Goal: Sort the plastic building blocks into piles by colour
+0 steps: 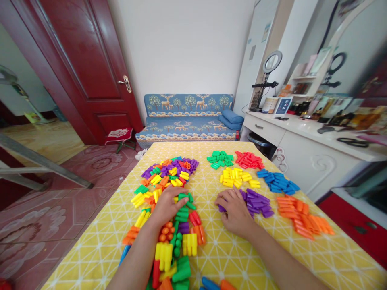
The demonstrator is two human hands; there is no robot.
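My left hand (166, 204) reaches over a long mixed heap of plastic tube-shaped pieces (165, 173). Its thumb stands apart from its fingers, close to yellow and green pieces (182, 214). On the other side, my right hand (234, 210) rests at the left edge of a pile of purple pieces (256, 202), fingers curled down around a purple piece (221, 209) that is mostly hidden. Sorted by colour around it lie yellow pieces (236, 177), green pieces (220, 158), red pieces (249, 160), blue pieces (277, 181) and orange pieces (302, 215).
A yellow patterned cloth (211, 262) covers the table. Blue and orange pieces (210, 283) lie at its near edge. Beyond stands a blue sofa (187, 121); a white dressing table (317, 149) is on the right, a red stool (119, 135) on the left.
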